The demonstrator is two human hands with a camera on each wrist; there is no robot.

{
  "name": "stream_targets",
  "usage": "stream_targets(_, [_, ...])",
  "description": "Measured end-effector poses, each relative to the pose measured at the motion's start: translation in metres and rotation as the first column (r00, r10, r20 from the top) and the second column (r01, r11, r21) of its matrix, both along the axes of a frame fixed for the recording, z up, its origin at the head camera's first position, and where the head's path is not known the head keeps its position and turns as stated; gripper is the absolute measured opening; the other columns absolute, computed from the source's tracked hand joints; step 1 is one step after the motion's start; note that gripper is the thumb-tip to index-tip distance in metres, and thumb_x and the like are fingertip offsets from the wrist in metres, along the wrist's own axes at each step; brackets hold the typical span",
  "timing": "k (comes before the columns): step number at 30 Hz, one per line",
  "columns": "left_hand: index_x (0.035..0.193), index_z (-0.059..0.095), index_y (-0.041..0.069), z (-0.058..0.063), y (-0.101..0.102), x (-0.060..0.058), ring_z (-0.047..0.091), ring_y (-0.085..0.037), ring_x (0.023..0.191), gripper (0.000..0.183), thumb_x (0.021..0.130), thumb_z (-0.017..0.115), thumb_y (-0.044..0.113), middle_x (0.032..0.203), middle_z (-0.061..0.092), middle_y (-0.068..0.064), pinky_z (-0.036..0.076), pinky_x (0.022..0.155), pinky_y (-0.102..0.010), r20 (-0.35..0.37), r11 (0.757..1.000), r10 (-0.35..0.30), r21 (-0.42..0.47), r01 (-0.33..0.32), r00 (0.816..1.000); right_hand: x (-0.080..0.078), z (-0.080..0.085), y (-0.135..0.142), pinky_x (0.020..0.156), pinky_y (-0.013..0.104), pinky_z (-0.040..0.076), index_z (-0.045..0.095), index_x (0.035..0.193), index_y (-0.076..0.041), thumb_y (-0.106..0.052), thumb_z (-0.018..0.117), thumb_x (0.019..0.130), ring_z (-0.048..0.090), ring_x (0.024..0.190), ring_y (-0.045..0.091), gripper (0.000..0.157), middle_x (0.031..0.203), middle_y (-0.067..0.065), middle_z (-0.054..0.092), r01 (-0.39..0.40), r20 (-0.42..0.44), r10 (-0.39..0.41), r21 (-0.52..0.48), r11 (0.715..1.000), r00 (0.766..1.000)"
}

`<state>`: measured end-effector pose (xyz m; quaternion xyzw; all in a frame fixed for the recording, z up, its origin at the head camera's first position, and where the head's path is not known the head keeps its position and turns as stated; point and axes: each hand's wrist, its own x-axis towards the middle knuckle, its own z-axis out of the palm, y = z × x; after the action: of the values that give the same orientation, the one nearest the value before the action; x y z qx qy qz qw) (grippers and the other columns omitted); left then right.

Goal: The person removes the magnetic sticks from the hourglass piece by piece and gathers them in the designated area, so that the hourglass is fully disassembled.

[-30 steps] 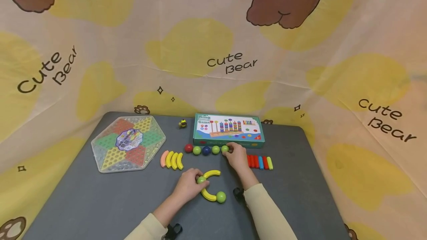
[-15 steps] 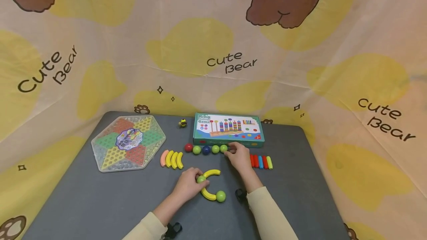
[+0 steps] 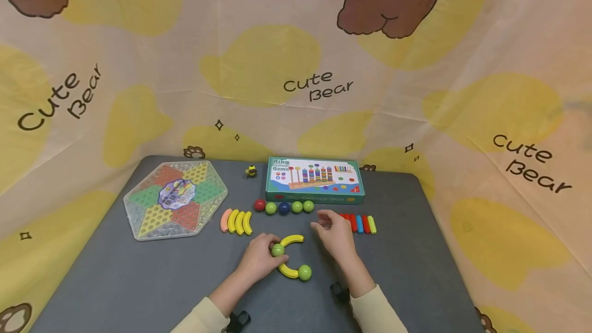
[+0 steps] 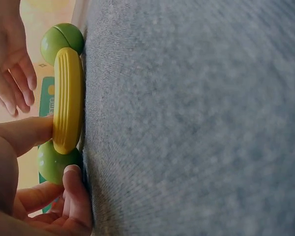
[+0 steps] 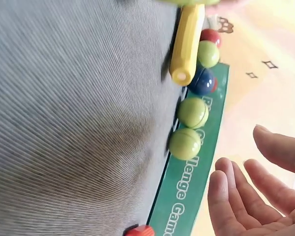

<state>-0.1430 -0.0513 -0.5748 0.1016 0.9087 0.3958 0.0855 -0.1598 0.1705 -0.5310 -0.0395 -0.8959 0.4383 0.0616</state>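
Observation:
My left hand grips a green ball with thumb and fingers. Two yellow curved rods, an upper one and a lower one, meet that ball in a C shape. A second green ball sits at the lower rod's far end; the left wrist view shows this rod between both balls. My right hand hovers with loosely bent fingers and holds nothing. Beyond it runs a row of balls: red, green, navy and two more green balls, the rightmost one nearest my hand.
A green game box lies behind the row. Several curved rods lie left of centre, and short straight rods lie right, partly behind my right hand. A hexagonal board and a small bee figure are farther back.
My right hand let go of the rightmost green ball and drew back toward me and to the right. That ball shifted slightly left, close to its neighbour. My left hand keeps its grip.

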Motion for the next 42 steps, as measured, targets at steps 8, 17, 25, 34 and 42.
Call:
stream_targets(8, [0.109, 0.071, 0.005, 0.001, -0.001, 0.001, 0.051, -0.014, 0.075, 0.042, 0.077, 0.087, 0.027, 0.087, 0.056, -0.002, 0.044, 0.065, -0.029, 0.010, 0.998, 0.041, 0.041, -0.042, 0.999, 0.029, -0.008, -0.007, 0.079, 0.034, 0.060, 0.070, 0.120, -0.006, -0.016, 0.081, 0.086, 0.071, 0.092, 0.019, 0.037, 0.112, 0.008, 0.074, -0.061, -0.012, 0.061, 0.014, 0.998, 0.998])
stream_targets(17, [0.098, 0.072, 0.004, 0.000, -0.003, 0.000, 0.049, -0.014, 0.071, 0.035, 0.076, 0.088, 0.025, 0.084, 0.056, -0.004, 0.042, 0.060, -0.027, 0.009, 0.991, 0.094, 0.094, -0.094, 0.996, 0.052, -0.022, -0.012, 0.071, 0.022, 0.056, 0.072, 0.118, -0.010, -0.032, 0.079, 0.088, 0.067, 0.086, 0.008, 0.038, 0.105, 0.001, 0.074, -0.222, 0.030, 0.222, 0.016, 0.975, 0.975])
stream_targets(25, [0.095, 0.071, 0.005, -0.002, -0.003, 0.001, 0.049, -0.014, 0.071, 0.033, 0.076, 0.088, 0.025, 0.084, 0.056, -0.003, 0.042, 0.060, -0.025, -0.009, 0.991, 0.093, 0.098, -0.091, 0.996, 0.063, -0.026, -0.011, 0.073, 0.025, 0.051, 0.074, 0.114, -0.019, -0.046, 0.081, 0.083, 0.061, 0.087, 0.008, 0.042, 0.108, -0.007, 0.070, -0.415, 0.121, 0.406, 0.061, 0.908, 0.906])
stream_targets(34, [0.098, 0.071, 0.005, -0.001, -0.005, 0.000, 0.050, -0.014, 0.072, 0.035, 0.077, 0.087, 0.027, 0.085, 0.056, -0.003, 0.042, 0.061, -0.027, 0.015, 0.993, 0.083, 0.085, -0.084, 0.996, 0.064, -0.026, -0.010, 0.090, 0.042, 0.051, 0.073, 0.114, -0.025, -0.032, 0.087, 0.079, 0.061, 0.102, 0.014, 0.038, 0.111, -0.011, 0.065, -0.495, 0.253, 0.450, 0.157, 0.855, 0.857])
stream_targets(42, [0.101, 0.071, 0.004, 0.001, -0.005, -0.001, 0.050, -0.015, 0.073, 0.036, 0.078, 0.088, 0.027, 0.088, 0.057, -0.004, 0.043, 0.062, -0.028, 0.043, 0.996, 0.056, 0.073, -0.059, 0.998, 0.063, -0.026, -0.009, 0.078, 0.031, 0.050, 0.074, 0.111, -0.021, -0.021, 0.085, 0.082, 0.060, 0.090, 0.009, 0.031, 0.104, -0.010, 0.066, -0.481, 0.219, 0.444, 0.160, 0.862, 0.869])
